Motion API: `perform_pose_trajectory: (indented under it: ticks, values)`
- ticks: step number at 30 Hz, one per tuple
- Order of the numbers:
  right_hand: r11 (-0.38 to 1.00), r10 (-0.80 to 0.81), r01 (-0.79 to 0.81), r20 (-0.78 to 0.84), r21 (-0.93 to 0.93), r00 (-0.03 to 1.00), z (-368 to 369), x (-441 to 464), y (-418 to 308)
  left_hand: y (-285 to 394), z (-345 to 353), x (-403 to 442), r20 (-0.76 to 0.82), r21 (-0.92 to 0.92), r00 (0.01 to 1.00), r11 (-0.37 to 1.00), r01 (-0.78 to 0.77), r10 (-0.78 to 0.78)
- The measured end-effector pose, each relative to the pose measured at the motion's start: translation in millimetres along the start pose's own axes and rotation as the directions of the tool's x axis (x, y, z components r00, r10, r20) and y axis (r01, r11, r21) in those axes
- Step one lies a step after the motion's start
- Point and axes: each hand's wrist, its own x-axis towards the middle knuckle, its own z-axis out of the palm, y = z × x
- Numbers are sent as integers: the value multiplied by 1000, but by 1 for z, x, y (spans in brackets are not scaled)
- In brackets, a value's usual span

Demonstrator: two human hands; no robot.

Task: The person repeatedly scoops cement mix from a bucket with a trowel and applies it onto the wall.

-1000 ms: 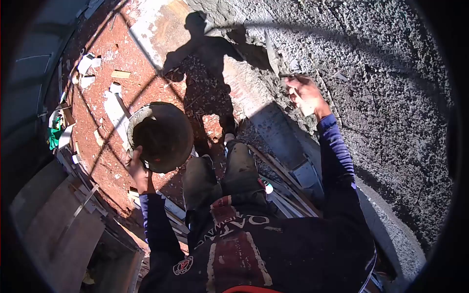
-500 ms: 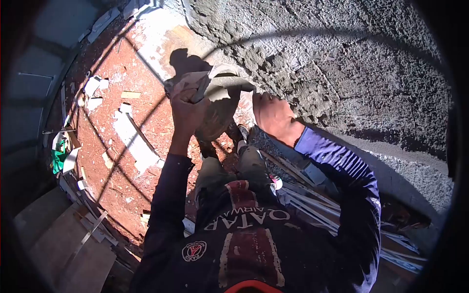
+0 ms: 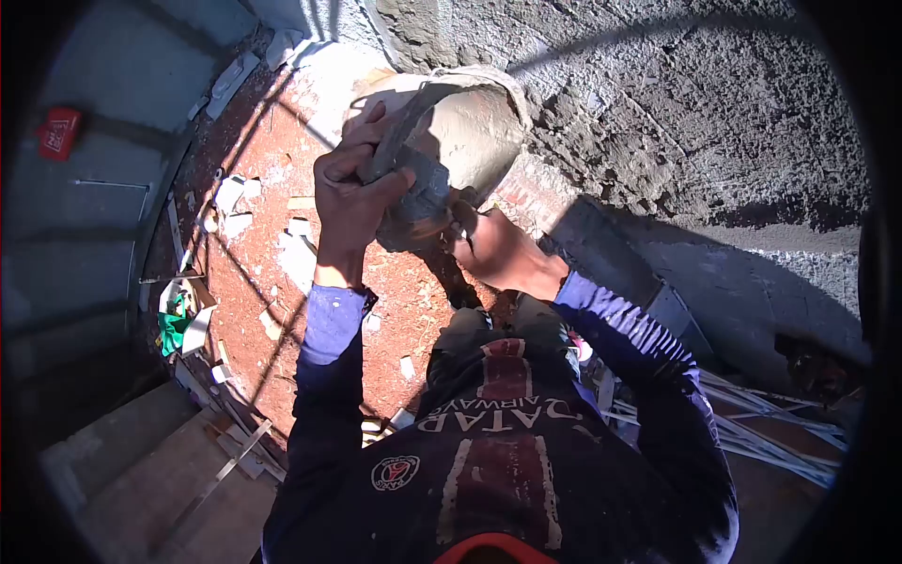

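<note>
A round, pale container with a mortar-crusted rim holds wet, cream-grey mortar, in front of the rough wall. At its left side my left hand is closed on a flat, grey, mortar-coated tool, thumb on the near face and fingers on the far side. My right hand is at the container's near right side, with its fingers curled in. It appears to grip something small that the fingers hide. The two hands are close together, just below the container's opening.
Rough mortar covers the wall on the right. White scraps lie on the red ground. Long pale strips lie at lower right, boards at lower left. A red object shows at upper left.
My right hand has come away from the wall, moving left and down toward my left hand, and its fingers have curled. The mortar container shows more fully as the view has shifted.
</note>
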Motion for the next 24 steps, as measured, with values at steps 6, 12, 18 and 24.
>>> perform_pose_trajectory:
  ticks: [6,12,18,24]
  values:
    - [886,261,-344,281,310,924,-2,4,12,-42,-2,-30,-341,-152,879,942,298,-333]
    - [756,245,-455,440,471,864,-9,-44,88,-123,-27,-105,-647,-362,647,910,204,-403]
    - [300,468,-866,729,401,500,-97,-79,304,-114,9,-170,-745,-352,426,845,403,-513]
    - [538,683,-667,198,516,703,-315,-17,235,-128,17,-220,-767,-479,145,709,517,-625]
